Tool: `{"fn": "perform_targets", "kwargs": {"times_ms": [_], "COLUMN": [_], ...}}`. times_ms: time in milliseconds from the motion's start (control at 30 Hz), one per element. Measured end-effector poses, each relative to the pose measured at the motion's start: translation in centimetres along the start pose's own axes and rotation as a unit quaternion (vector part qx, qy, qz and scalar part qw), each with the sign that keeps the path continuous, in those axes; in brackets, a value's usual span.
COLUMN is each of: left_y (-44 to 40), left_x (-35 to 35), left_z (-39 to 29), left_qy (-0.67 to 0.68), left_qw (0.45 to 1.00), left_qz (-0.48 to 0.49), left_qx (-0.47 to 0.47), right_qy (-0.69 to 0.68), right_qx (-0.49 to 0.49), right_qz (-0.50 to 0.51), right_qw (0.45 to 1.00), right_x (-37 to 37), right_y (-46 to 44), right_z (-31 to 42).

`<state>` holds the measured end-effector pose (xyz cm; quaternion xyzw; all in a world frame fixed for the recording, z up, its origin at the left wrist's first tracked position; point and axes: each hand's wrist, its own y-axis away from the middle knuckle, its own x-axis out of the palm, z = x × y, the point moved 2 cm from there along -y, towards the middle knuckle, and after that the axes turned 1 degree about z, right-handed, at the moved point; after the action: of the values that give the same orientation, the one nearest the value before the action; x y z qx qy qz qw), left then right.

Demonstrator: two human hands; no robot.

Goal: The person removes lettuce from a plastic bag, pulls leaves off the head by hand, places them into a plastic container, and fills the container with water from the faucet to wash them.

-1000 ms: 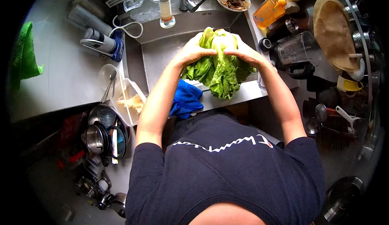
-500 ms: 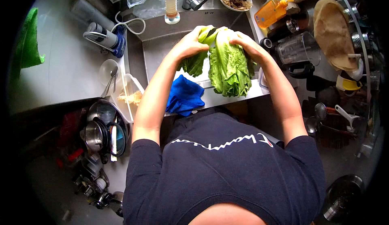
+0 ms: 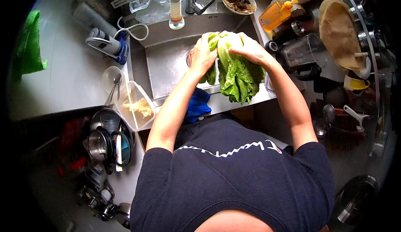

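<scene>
A bunch of green leafy lettuce [image 3: 239, 78] hangs over the front edge of the steel sink [image 3: 163, 60]. My left hand [image 3: 202, 55] is closed on a smaller part of the leaves on its left side; some leaves show below it. My right hand [image 3: 250, 49] grips the top of the larger part from the right, with the thumb across the leaves. The stem end lies between the two hands, and the fingertips are partly hidden. Below my left wrist a blue cloth [image 3: 197, 103] hangs on the sink's front edge.
Behind the sink are a faucet [image 3: 193, 4] and a bowl of brown scraps [image 3: 239, 1]. An orange bottle [image 3: 275, 15] and a clear jug [image 3: 305, 50] stand right. At left are a plastic container [image 3: 151, 119], a green cloth [image 3: 31, 48] and pans [image 3: 98, 143].
The lettuce first parted into two portions between my hands. Since then my left hand has moved closer to my right, and my left forearm now covers more of the blue cloth.
</scene>
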<state>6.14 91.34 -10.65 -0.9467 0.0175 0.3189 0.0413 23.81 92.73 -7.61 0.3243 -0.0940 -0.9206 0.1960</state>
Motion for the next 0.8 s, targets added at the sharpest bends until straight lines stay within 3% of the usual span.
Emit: {"fn": "perform_targets", "kwargs": {"times_ms": [100, 167, 233, 300, 367, 400, 433, 467, 500, 533, 633, 800], "left_y": [-0.4, -0.7, -1.1, -1.6, -2.1, -2.2, -2.2, -2.4, -2.5, -2.2, -0.5, 0.5], "left_x": [0.2, 0.0, -0.1, -0.4, -0.9, -1.1, -1.1, -0.1, 0.8, 0.5, 1.0, 2.3], "left_z": [0.3, 0.5, 1.5, 2.6, 3.6, 3.8, 4.2, 5.3, 6.4, 6.2, 6.0, 6.8], "left_qy": [0.007, -0.005, -0.037, -0.067, -0.060, -0.010, 0.019, 0.198, 0.368, 0.454, 0.647, 0.707], "left_qw": [0.999, 0.998, 0.990, 0.982, 0.986, 0.989, 0.990, 0.969, 0.913, 0.856, 0.659, 0.589], "left_qz": [0.035, 0.055, 0.064, 0.105, 0.112, 0.125, 0.121, 0.150, 0.171, 0.205, 0.264, 0.286], "left_qx": [-0.016, 0.026, 0.118, 0.144, 0.108, 0.080, 0.072, 0.019, -0.037, -0.139, -0.278, -0.268], "right_qy": [-0.021, -0.042, -0.047, -0.050, -0.154, -0.332, -0.415, -0.513, -0.602, -0.643, -0.695, -0.746], "right_qx": [-0.003, 0.003, -0.002, -0.013, 0.001, 0.060, 0.060, 0.121, 0.178, 0.163, 0.094, 0.049], "right_qz": [0.022, 0.039, 0.113, 0.168, 0.213, 0.227, 0.187, 0.171, 0.154, 0.145, 0.064, -0.026], "right_qw": [1.000, 0.998, 0.992, 0.984, 0.965, 0.914, 0.888, 0.832, 0.763, 0.734, 0.710, 0.664], "right_x": [-0.5, -1.0, -1.5, -1.9, -1.7, -1.4, -1.3, -1.3, -1.3, -1.3, -1.0, 0.1], "right_y": [0.5, 0.9, 1.3, 1.9, 2.5, 3.3, 3.8, 4.7, 5.5, 5.7, 7.1, 9.7], "right_z": [0.2, 0.1, -0.3, -0.7, -2.7, -3.6, -4.5, -5.6, -6.8, -7.6, -9.3, -13.3]}}
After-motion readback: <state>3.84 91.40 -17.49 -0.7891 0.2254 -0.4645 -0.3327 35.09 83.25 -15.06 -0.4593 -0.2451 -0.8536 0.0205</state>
